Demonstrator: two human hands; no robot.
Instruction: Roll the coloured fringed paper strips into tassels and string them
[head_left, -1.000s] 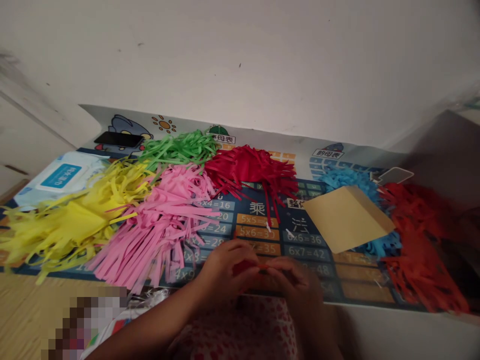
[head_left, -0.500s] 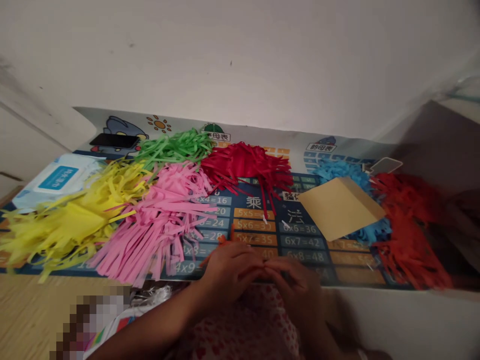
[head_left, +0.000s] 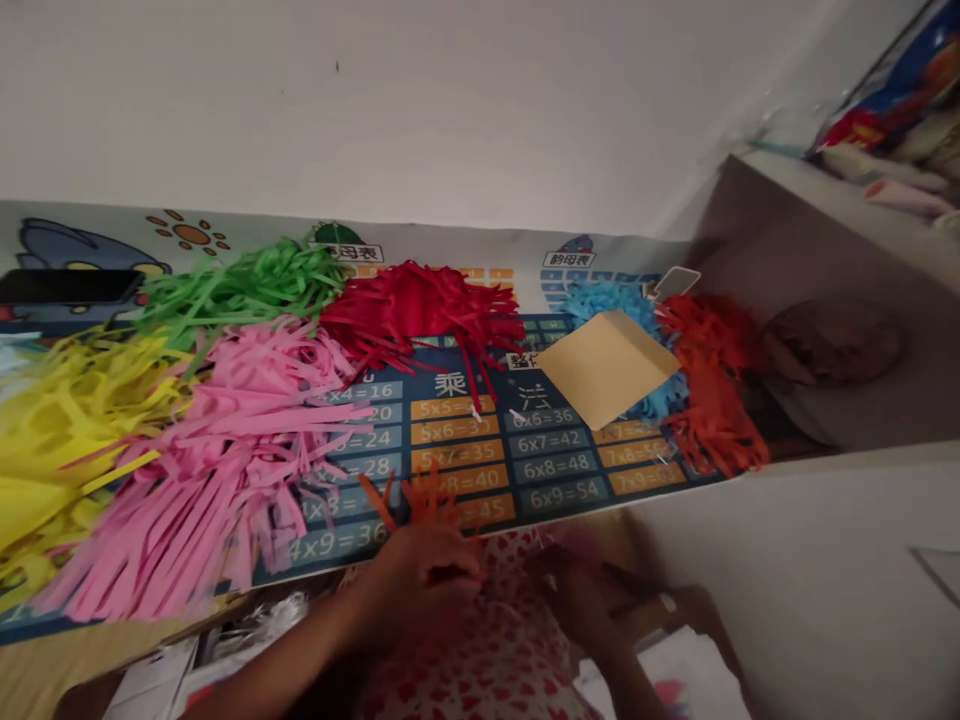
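Orange fringed paper strips point(head_left: 431, 497) stick up past the front edge of the table from my left hand point(head_left: 420, 575), whose fingers are closed around them. My right hand point(head_left: 574, 595) hovers to the right, apart from the left and in front of the heart-patterned clothing point(head_left: 480, 665). Its fingers are curled together, in dim light; what they hold, if anything, I cannot make out. Closest to my left hand lies a pink fringed paper bunch point(head_left: 225, 430). Beyond the hands lies a red fringed bunch point(head_left: 424, 312).
Yellow point(head_left: 67, 420) and green point(head_left: 247, 285) bunches lie left, near a black phone point(head_left: 71, 287). At right, tan paper point(head_left: 607, 370) covers part of a blue bunch point(head_left: 600, 298), beside an orange-red bunch point(head_left: 712, 390). A printed times-table mat point(head_left: 555, 468) covers the table; a wall rises behind.
My hands were together at the table edge; now they are apart, the right one lower and to the right. More of the orange strips shows. The view has swung to the right.
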